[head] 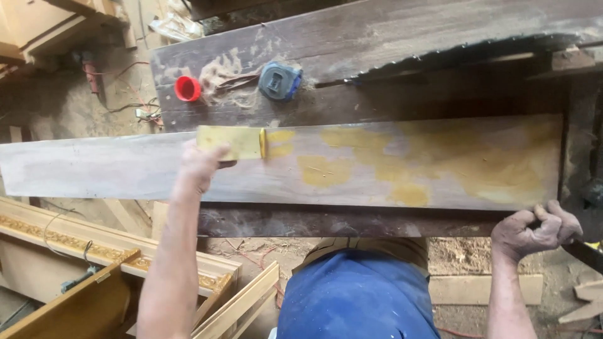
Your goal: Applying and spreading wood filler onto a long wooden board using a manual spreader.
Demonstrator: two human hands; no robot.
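A long grey-brown wooden plank (113,166) lies across a dark workbench (377,37), its right half smeared with yellow filler paste (490,163). My left hand (200,164) grips a flat yellow-coated scraper (231,142) pressed on the plank near its middle. The scraper's edge carries a ridge of paste. My right hand (535,230) is curled over the plank's near right corner, holding it down.
A red cap (187,88) and a blue-grey tape measure (280,81) sit in sawdust on the bench behind the plank. Gold-trimmed carved frame pieces (75,242) lie on the floor at lower left. Wood offcuts (483,289) and cables litter the floor.
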